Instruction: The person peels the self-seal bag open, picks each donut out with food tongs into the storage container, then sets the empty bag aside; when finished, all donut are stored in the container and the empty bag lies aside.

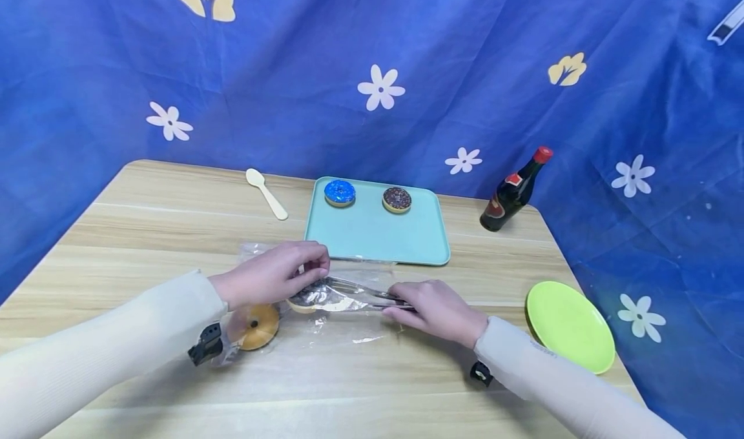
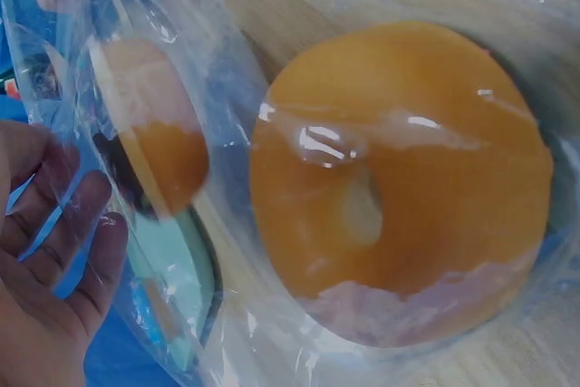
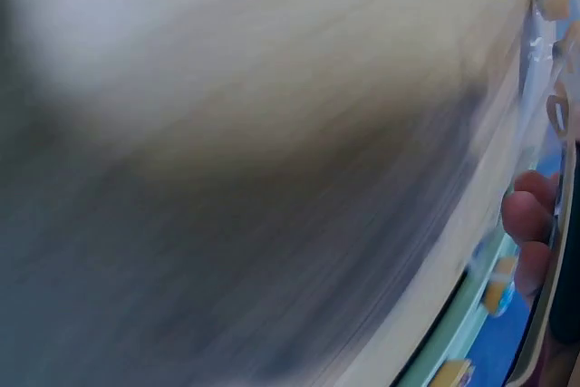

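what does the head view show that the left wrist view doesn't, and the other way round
Only the head view shows the spoon and the green plate.
Only the left wrist view shows the tan underside of the bagged dark donut.
Both show the bag, plain donut, tray and left hand.

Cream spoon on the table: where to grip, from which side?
I'd pinch the cream spoon across mid-handle, coming from above and the near side: it lies on the table, its narrow handle angled toward the person, bowl farther away.
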Action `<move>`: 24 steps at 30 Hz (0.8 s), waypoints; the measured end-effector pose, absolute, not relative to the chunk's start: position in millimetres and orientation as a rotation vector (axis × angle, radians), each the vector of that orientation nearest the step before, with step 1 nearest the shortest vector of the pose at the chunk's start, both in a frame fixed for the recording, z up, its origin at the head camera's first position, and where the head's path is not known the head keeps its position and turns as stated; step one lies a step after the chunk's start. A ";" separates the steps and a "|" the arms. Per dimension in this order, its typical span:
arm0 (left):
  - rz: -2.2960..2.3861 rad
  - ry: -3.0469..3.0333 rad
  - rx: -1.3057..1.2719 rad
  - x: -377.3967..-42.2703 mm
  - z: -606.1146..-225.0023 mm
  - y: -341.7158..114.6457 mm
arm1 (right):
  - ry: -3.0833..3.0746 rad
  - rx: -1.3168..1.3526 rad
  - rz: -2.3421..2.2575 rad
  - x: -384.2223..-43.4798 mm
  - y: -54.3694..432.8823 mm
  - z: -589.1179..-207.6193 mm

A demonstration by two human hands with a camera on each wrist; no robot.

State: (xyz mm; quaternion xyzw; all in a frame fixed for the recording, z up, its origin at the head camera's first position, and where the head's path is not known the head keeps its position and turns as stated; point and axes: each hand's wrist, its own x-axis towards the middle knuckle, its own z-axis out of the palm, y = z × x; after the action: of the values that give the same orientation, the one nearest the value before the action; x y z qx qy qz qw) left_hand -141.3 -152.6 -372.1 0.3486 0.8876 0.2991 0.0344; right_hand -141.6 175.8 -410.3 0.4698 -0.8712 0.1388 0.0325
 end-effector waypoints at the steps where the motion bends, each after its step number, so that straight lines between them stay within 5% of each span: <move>1: 0.924 2.728 1.073 -141.2 -372.7 -152.9 | -2.673 1.445 0.428 -140.7 180.3 -410.8; 24: 0.930 2.735 1.058 -144.2 -374.6 -155.7 | -2.600 1.204 0.294 -132.1 278.8 -411.2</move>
State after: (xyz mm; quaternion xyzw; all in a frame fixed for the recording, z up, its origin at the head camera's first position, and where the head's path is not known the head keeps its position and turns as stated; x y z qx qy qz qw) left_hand -144.2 -155.7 -374.6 0.3438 0.8885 0.3022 0.0325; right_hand -132.1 278.8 -411.2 0.4144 -0.8950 0.1010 0.1302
